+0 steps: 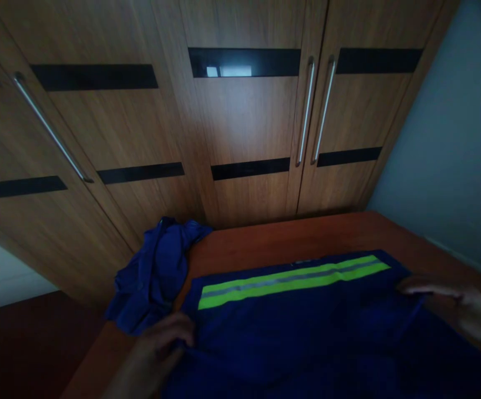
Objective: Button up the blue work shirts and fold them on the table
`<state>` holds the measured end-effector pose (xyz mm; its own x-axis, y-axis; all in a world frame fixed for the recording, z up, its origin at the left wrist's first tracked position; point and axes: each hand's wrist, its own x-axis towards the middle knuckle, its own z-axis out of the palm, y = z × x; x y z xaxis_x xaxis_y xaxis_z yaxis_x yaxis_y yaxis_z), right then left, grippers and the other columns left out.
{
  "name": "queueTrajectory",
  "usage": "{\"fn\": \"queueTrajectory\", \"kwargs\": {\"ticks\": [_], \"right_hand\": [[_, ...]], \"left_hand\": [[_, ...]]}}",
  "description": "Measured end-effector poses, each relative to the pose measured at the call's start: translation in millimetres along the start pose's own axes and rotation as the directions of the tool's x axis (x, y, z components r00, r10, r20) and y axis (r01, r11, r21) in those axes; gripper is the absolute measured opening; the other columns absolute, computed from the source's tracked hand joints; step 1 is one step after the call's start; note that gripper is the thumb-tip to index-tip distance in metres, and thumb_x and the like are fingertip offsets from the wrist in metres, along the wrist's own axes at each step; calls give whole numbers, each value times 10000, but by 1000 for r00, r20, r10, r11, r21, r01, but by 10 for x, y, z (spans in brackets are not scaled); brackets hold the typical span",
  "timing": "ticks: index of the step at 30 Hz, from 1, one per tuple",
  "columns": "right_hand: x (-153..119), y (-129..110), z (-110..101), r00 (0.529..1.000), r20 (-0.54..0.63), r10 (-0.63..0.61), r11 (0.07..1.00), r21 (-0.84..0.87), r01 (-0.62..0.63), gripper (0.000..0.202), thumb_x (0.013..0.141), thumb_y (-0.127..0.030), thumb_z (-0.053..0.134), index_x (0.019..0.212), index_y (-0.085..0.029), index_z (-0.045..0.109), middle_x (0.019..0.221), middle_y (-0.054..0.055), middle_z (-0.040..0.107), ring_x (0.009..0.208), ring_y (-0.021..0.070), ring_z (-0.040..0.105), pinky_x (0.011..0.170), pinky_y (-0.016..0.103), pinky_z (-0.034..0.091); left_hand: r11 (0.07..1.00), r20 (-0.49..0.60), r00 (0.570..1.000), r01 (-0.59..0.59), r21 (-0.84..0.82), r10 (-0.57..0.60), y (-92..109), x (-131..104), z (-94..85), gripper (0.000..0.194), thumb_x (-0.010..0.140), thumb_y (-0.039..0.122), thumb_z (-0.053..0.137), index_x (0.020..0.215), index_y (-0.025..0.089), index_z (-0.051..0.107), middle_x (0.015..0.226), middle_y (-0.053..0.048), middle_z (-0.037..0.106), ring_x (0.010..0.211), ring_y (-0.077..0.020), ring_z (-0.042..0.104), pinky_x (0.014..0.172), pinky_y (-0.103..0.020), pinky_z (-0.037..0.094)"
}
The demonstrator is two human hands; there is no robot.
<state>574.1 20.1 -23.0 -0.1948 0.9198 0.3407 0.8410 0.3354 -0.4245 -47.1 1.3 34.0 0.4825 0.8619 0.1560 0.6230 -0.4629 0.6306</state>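
A dark blue work garment (pixel 290 332) is spread over the reddish-brown surface in front of me. Across its far part runs a yellow-green reflective band (pixel 294 281) with a grey stripe along the middle. My left hand (pixel 163 341) pinches the garment's left edge, fingers bent around the cloth. At the opposite edge, my right hand (pixel 452 296) grips the fabric between thumb and fingers and pulls a small fold up. The near part of the garment runs out of the bottom of the view, so its full shape is hidden.
A second, crumpled blue garment (pixel 153 271) lies at the left edge of the reddish-brown surface (pixel 265 238). Behind it stands a wooden wardrobe (pixel 244 122) with dark strips and long metal handles (pixel 323 111). A pale wall (pixel 456 149) borders the right side.
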Motion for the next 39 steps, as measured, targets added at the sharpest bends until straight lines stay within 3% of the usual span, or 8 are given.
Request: {"fn": "queueTrajectory", "kwargs": {"ticks": [4,10,15,20,27,32,36,39], "right_hand": [[-502,4,390,995,93,-44,997,-61,50,264,827,-375,532,1028,-427,694,1138,-18,674,1048,302,631,886,460,559],[-512,-266,383,990,133,-47,982,-176,70,338,815,-279,506,1096,-307,692,1218,45,634,1080,288,618,918,462,531],[-169,-1254,465,991,134,-29,980,-191,55,390,906,-379,459,1283,-332,550,1390,16,492,1229,255,506,1039,456,428],[150,-2113,808,958,208,-196,967,-119,224,506,937,-430,406,1428,-322,345,1547,-3,199,1404,248,210,1122,472,287],[128,-1980,1138,951,259,-171,964,-155,216,519,948,-468,356,1442,-318,311,1548,20,198,1414,267,166,1113,538,245],[323,-2008,1104,966,209,-154,980,-94,177,452,936,-456,395,1346,-283,472,1440,68,420,1328,252,367,1090,480,321],[538,-1931,1188,970,164,-180,980,-56,192,462,956,-415,353,1388,-260,410,1505,71,312,1386,232,261,1112,482,273],[589,-1655,1229,963,184,-197,969,-113,220,513,943,-474,371,1423,-294,345,1522,52,279,1402,243,219,1114,542,215]], "left_hand": [[997,57,997,39,68,-43,-55,-235,304,240,867,109,395,840,228,603,957,-40,628,909,-169,604,805,-271,480],[987,92,992,66,150,-80,154,-187,222,383,751,3,365,912,238,621,1035,-37,626,984,-179,596,864,-301,485],[960,-16,999,40,278,-37,634,111,502,426,849,106,374,1170,283,592,1306,-46,545,1201,-217,505,1029,-416,413],[910,114,984,-167,379,133,1011,592,1053,513,896,404,463,1397,336,378,1543,-7,239,1408,-308,188,1123,-576,202],[919,230,968,-181,350,103,794,729,1245,662,884,590,386,1467,355,176,1575,-11,92,1429,-322,51,1120,-626,67],[916,215,971,-175,362,101,854,815,1246,605,885,587,378,1414,298,336,1543,-56,237,1421,-307,138,1126,-606,91],[898,148,982,-169,406,118,869,1027,1303,624,881,612,355,1406,276,353,1530,-76,268,1416,-303,164,1128,-598,89],[891,162,981,-167,422,108,715,1098,1283,716,847,674,355,1451,302,259,1547,-83,217,1411,-333,163,1106,-629,116]]}}
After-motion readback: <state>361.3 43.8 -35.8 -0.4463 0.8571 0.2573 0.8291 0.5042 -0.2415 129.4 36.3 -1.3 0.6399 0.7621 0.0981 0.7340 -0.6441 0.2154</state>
